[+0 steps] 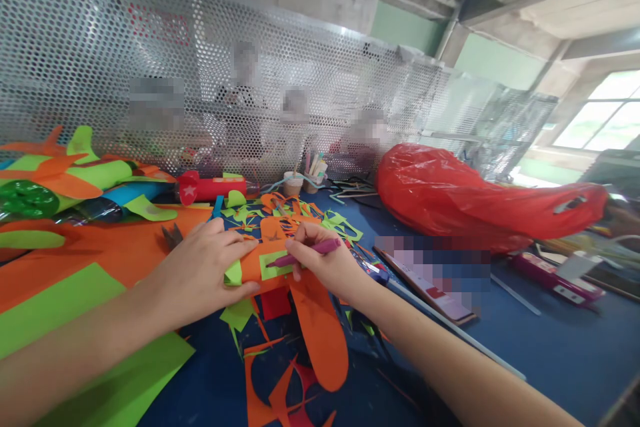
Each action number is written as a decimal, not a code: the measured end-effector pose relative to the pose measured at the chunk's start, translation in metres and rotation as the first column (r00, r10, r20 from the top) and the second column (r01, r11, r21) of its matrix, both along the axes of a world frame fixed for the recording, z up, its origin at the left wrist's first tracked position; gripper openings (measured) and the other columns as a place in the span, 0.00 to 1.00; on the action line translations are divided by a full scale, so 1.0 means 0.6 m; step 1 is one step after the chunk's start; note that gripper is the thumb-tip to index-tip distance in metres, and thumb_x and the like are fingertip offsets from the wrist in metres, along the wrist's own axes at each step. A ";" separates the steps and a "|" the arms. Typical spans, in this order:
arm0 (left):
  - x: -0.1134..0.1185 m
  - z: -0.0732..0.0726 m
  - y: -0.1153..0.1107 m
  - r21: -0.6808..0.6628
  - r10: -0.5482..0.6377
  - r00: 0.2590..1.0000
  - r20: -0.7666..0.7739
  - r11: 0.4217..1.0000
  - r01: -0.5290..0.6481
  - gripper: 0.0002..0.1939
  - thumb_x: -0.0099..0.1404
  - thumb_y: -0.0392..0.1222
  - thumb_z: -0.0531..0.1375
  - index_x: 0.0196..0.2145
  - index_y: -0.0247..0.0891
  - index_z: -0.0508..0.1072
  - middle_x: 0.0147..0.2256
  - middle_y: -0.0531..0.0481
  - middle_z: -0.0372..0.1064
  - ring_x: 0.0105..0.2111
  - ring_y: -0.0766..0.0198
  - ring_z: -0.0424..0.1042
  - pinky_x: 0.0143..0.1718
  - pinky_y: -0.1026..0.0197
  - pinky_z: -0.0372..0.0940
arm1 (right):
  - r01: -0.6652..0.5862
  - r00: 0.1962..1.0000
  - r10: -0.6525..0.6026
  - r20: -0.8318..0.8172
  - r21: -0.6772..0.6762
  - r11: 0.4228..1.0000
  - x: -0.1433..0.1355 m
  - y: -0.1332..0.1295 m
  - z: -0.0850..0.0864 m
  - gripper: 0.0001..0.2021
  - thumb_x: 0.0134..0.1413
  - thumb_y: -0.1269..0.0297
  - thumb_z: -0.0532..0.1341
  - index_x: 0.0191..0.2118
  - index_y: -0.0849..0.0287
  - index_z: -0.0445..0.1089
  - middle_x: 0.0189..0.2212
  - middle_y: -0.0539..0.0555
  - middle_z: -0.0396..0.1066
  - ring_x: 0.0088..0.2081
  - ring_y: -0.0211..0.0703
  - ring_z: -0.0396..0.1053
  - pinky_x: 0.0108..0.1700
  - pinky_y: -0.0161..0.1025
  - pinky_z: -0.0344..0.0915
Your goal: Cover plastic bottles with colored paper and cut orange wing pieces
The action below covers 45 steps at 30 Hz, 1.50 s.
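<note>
An orange craft plane point(320, 340) with long rounded wings lies on the blue table, a light green rectangle point(269, 271) on its body. Around the body's left end, my left hand point(207, 265) is closed, its fingers over the top and thumb on the near side. Pinched in my right hand point(320, 260) is a purple marker point(325, 247), its tip down at the green rectangle. Part of the plane's body is hidden under my hands.
Orange and green scraps point(277, 387) surround the plane. Green sheets point(165, 373) and finished-looking planes point(65, 177) sit left. A red plastic bag point(450, 193), a phone-like flat object point(435, 280) and a purple glue gun or stapler-like tool point(555, 280) are right. People sit behind the mesh.
</note>
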State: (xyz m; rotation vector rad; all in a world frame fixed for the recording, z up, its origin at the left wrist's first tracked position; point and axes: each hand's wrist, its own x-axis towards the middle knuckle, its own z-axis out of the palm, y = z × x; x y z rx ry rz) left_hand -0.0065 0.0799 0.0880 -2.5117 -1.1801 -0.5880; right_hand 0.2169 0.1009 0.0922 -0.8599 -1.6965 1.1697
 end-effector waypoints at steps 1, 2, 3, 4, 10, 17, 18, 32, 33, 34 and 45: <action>0.000 0.000 0.000 -0.004 -0.001 1.000 0.001 1.000 0.001 0.23 0.63 0.54 0.66 0.51 0.38 0.78 0.42 0.41 0.79 0.42 0.45 0.71 0.44 0.43 0.68 | 0.000 1.000 0.000 0.004 0.003 1.000 0.000 0.000 0.000 0.14 0.54 0.59 0.64 0.23 0.54 0.60 0.14 0.41 0.65 0.18 0.34 0.65 0.29 0.33 0.62; 0.000 0.001 0.000 -0.007 0.002 1.000 -0.003 1.000 -0.002 0.23 0.64 0.55 0.65 0.51 0.37 0.78 0.42 0.41 0.79 0.42 0.45 0.71 0.44 0.43 0.68 | -0.003 1.000 0.003 -0.001 0.004 1.000 0.000 0.000 0.000 0.14 0.54 0.59 0.64 0.23 0.54 0.60 0.14 0.41 0.65 0.18 0.34 0.65 0.29 0.33 0.63; 0.000 0.001 -0.001 -0.008 0.006 1.000 -0.009 1.000 -0.006 0.24 0.64 0.55 0.64 0.51 0.37 0.78 0.42 0.42 0.79 0.42 0.45 0.71 0.44 0.43 0.68 | -0.005 1.000 0.005 -0.008 0.003 1.000 0.000 -0.001 0.001 0.14 0.55 0.59 0.64 0.24 0.54 0.60 0.14 0.41 0.65 0.18 0.34 0.66 0.30 0.33 0.63; 0.000 0.002 -0.001 -0.009 0.009 1.000 -0.016 1.000 -0.009 0.24 0.65 0.56 0.64 0.51 0.37 0.78 0.42 0.42 0.79 0.42 0.45 0.71 0.44 0.44 0.68 | -0.007 1.000 0.007 -0.007 0.003 1.000 0.001 -0.001 0.001 0.14 0.55 0.59 0.63 0.24 0.54 0.60 0.14 0.41 0.65 0.18 0.34 0.66 0.30 0.33 0.63; 0.000 0.001 0.000 -0.014 0.000 1.000 0.010 1.000 0.000 0.23 0.63 0.55 0.66 0.50 0.38 0.79 0.41 0.41 0.79 0.42 0.46 0.71 0.45 0.44 0.67 | -0.003 1.000 0.003 -0.004 -0.011 1.000 0.001 -0.002 0.001 0.12 0.55 0.62 0.62 0.24 0.54 0.61 0.13 0.42 0.65 0.18 0.34 0.66 0.29 0.33 0.62; 0.000 -0.002 0.001 0.021 0.016 1.000 -0.025 1.000 -0.015 0.22 0.64 0.56 0.65 0.50 0.40 0.78 0.42 0.44 0.79 0.42 0.47 0.71 0.44 0.45 0.67 | 0.015 0.999 -0.015 0.044 0.005 1.000 0.002 -0.004 0.004 0.12 0.55 0.63 0.62 0.23 0.54 0.61 0.14 0.42 0.66 0.18 0.33 0.63 0.27 0.32 0.58; 0.000 -0.002 0.002 0.023 0.019 0.999 -0.030 1.000 -0.018 0.22 0.64 0.55 0.65 0.50 0.41 0.78 0.42 0.44 0.79 0.42 0.47 0.71 0.44 0.46 0.67 | 0.012 0.999 -0.012 0.039 0.006 1.000 0.002 -0.004 0.004 0.12 0.54 0.63 0.62 0.23 0.55 0.61 0.13 0.42 0.66 0.18 0.33 0.63 0.26 0.32 0.58; -0.003 -0.005 0.003 -0.016 0.005 0.999 -0.043 1.000 -0.006 0.24 0.65 0.53 0.65 0.52 0.33 0.78 0.44 0.40 0.79 0.43 0.43 0.70 0.45 0.41 0.66 | 0.006 1.000 -0.006 0.026 -0.030 1.000 0.002 -0.002 -0.002 0.13 0.54 0.61 0.63 0.24 0.54 0.60 0.13 0.42 0.66 0.19 0.35 0.68 0.30 0.34 0.63; -0.003 -0.006 0.004 -0.010 0.003 0.999 -0.042 1.000 -0.003 0.25 0.65 0.54 0.65 0.52 0.33 0.78 0.44 0.40 0.79 0.43 0.43 0.70 0.46 0.41 0.66 | 0.012 1.000 -0.011 0.029 -0.024 1.000 0.003 -0.002 -0.001 0.13 0.54 0.60 0.64 0.24 0.54 0.60 0.13 0.42 0.65 0.19 0.35 0.67 0.29 0.33 0.63; -0.003 -0.006 0.004 -0.006 0.001 0.999 -0.043 1.000 -0.002 0.25 0.65 0.54 0.65 0.52 0.33 0.78 0.44 0.40 0.79 0.43 0.43 0.70 0.46 0.40 0.66 | 0.019 1.000 -0.018 0.023 -0.016 1.000 0.003 -0.003 0.001 0.14 0.54 0.59 0.64 0.24 0.54 0.60 0.13 0.42 0.65 0.18 0.35 0.66 0.28 0.33 0.62; -0.003 -0.002 0.003 0.011 0.011 0.998 -0.056 1.000 -0.011 0.25 0.64 0.53 0.66 0.52 0.33 0.78 0.43 0.41 0.79 0.41 0.46 0.70 0.43 0.43 0.68 | -0.011 0.999 0.011 -0.045 0.013 1.000 0.005 -0.004 0.002 0.20 0.55 0.47 0.66 0.24 0.54 0.60 0.13 0.40 0.59 0.17 0.32 0.57 0.30 0.35 0.64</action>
